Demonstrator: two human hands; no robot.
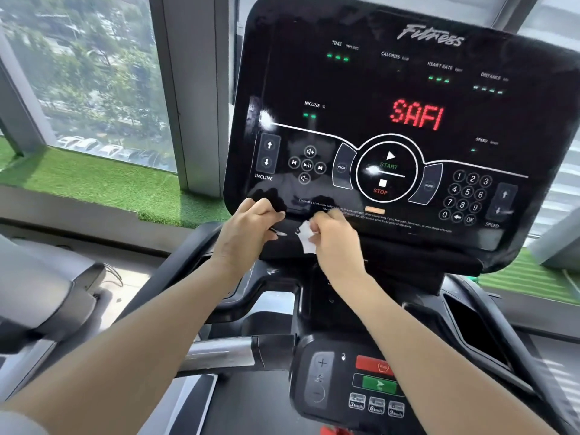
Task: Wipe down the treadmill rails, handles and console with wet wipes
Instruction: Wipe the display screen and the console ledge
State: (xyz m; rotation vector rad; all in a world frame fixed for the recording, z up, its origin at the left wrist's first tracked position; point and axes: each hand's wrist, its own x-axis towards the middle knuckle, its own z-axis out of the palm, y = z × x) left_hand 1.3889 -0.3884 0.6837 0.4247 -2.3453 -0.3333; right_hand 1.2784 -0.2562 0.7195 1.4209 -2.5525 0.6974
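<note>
Windows (103,89) fill the left background, with a strip of green artificial turf (103,183) along the sill; a treadmill occupies the foreground.

One console (392,127): large, glossy black, rigid, tilted toward the viewer. Red display reads "SAFI". Streaks and smears show on the lower panel. Judged fixed and hard, so it should take firm wiping, though the touch keys may register presses.

One lower control pad (354,384), with red and green buttons and three speed keys.

One silver handlebar (219,353) visible, running left of the pad. Smooth metal, probably slick when damp.

Two bare hands, both at the console's bottom edge. Left hand (248,229) is curled narrow, fingertips on the edge; a thin dark object pokes from it, too small to identify. Right hand (334,238) is pinched closed around one wet wipe (306,238).

Wipe: white, crumpled, hanging between the hands, just below the console edge. Judged light, limp, moist, tear-prone. Best bunched in the fingers with a flat face outward.
</note>
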